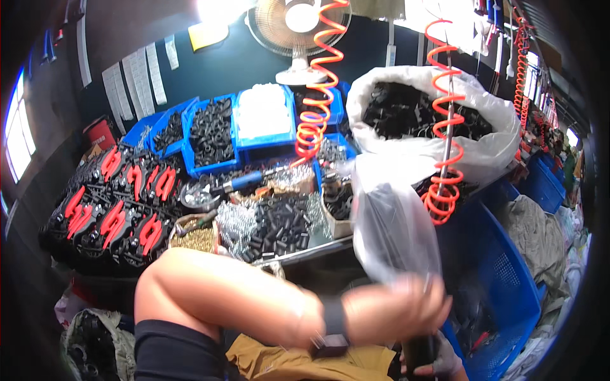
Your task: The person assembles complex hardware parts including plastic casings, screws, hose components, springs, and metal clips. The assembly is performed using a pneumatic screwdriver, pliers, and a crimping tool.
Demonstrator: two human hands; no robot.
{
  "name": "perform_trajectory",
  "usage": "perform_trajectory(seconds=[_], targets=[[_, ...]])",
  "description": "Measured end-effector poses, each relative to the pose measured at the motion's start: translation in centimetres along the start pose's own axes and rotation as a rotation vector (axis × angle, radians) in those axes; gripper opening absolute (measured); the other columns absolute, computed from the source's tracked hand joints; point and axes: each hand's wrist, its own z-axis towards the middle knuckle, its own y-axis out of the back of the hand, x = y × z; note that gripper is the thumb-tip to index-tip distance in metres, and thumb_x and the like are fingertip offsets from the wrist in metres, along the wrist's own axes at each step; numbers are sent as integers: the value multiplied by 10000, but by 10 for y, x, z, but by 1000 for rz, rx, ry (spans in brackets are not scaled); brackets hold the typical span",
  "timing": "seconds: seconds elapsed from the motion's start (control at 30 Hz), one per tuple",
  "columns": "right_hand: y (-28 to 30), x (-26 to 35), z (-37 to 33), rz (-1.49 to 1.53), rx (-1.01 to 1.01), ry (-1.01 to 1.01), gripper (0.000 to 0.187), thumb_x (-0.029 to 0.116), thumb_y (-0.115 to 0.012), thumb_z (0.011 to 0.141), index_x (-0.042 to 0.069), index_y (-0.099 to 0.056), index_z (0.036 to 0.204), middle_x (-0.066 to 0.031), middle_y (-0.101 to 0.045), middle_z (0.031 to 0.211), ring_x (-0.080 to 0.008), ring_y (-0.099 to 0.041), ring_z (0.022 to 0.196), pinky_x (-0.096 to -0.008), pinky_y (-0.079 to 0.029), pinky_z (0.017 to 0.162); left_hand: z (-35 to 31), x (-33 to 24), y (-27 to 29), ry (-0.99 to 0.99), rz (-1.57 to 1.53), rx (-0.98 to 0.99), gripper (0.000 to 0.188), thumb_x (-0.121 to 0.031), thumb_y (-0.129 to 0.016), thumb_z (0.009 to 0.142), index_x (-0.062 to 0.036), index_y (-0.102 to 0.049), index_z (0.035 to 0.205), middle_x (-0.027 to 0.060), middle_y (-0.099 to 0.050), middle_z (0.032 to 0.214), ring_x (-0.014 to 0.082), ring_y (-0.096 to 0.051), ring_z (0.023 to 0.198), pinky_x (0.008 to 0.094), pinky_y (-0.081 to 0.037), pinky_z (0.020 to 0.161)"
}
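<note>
My left arm, with a dark watch [332, 330] at the wrist, reaches across from the lower left. My left hand [403, 306] is blurred by motion; its fingers look curled, but what they hold is hidden. Just below it, at the lower edge, my right hand [447, 359] wears a pale covering and has its fingers around a dark, long piece [420, 354], partly cut off by the picture's edge. Directly behind my left hand hangs a clear plastic bag [393, 222] with something dark in it.
Black-and-red assembled parts [114, 213] are stacked at the left. Blue bins [238, 152] and heaps of black sleeves [279, 225] and brass screws [194, 240] cover the bench. A large sack [362, 120] of black parts and red coiled hoses [448, 98] stand beyond; a blue crate [508, 273] is right.
</note>
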Motion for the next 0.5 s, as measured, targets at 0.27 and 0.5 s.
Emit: perform_trajectory(seconds=[0.27,0.5], targets=[[19,11,125,39,637,43,548,174,-819,734,-16,-562,1179,-174,-681,1036,-251,-671,954,-379,-525,881,-53,-36,-72,760,-267,-737,371,-185,-685,794,-94,-578,1137,116,-553,1254,283,-526,1169,413,-444,875],[-21,53,185,421,471,178,606,226,-795,717,-58,-515,1173,-268,-656,1063,-335,-675,985,-451,-547,882,-65,52,-117,1440,-780,-1158,257,31,-566,837,-16,-469,1070,153,-538,931,280,-560,871,373,-477,805]])
